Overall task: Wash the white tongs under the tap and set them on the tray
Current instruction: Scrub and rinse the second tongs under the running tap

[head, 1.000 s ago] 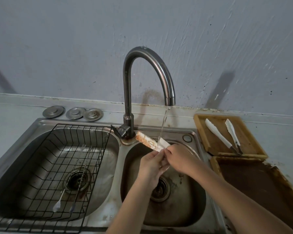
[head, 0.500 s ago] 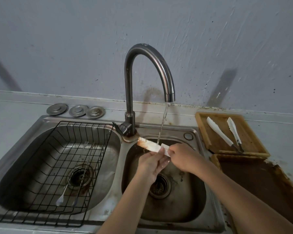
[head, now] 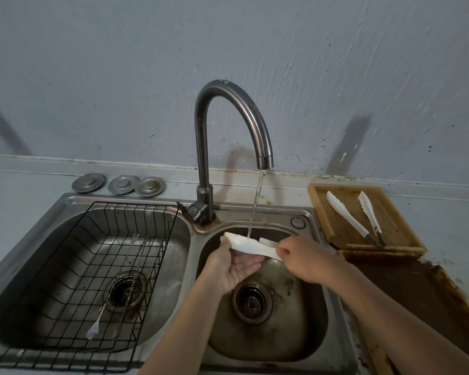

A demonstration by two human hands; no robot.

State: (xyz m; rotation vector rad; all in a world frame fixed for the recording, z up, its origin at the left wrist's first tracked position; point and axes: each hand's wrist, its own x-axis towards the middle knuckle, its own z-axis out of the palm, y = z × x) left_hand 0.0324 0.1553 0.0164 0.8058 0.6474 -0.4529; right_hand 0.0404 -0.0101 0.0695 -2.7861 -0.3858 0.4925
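under the curved steel tap [head: 229, 125], mid-frame, we're mid-rinse: white plastic tongs [head: 251, 246] sit in the stream, right hand [head: 303, 258] pinching one end, left hand [head: 232, 267] cupped beneath, thumb hooked over the tip. next, we'd guess: flip them, then over to the wooden tray [head: 395, 212] at frame right.

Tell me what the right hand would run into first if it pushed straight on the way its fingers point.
The right hand points left along the white tongs it pinches. Going on, it would probably meet the left hand held under them, about where the water stream lands; depth is unclear.
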